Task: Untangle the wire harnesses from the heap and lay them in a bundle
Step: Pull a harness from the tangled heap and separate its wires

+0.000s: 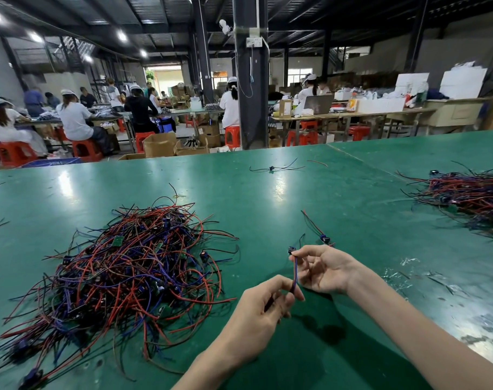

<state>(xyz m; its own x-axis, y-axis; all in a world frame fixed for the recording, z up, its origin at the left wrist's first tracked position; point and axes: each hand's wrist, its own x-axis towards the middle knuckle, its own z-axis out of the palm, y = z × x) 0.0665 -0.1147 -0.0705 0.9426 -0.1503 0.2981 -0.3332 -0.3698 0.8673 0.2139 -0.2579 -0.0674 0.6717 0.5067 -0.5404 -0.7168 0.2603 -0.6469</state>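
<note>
A big tangled heap of red, blue and black wire harnesses (121,277) lies on the green table (296,198) at my left. One harness (295,273) with red and blue wires stretches between my hands, just above the table. My left hand (256,313) pinches its lower end. My right hand (321,267), palm up, pinches the upper end near a small dark part. More of its wires (315,229) trail away behind my right hand. A laid-out bundle of harnesses (470,195) sits at the far right.
A single loose harness (273,168) lies near the table's far edge. Scraps of clear film (408,274) lie at the right. Beyond the table are cardboard boxes (161,144), red stools, a black pillar (251,80) and seated workers at other benches.
</note>
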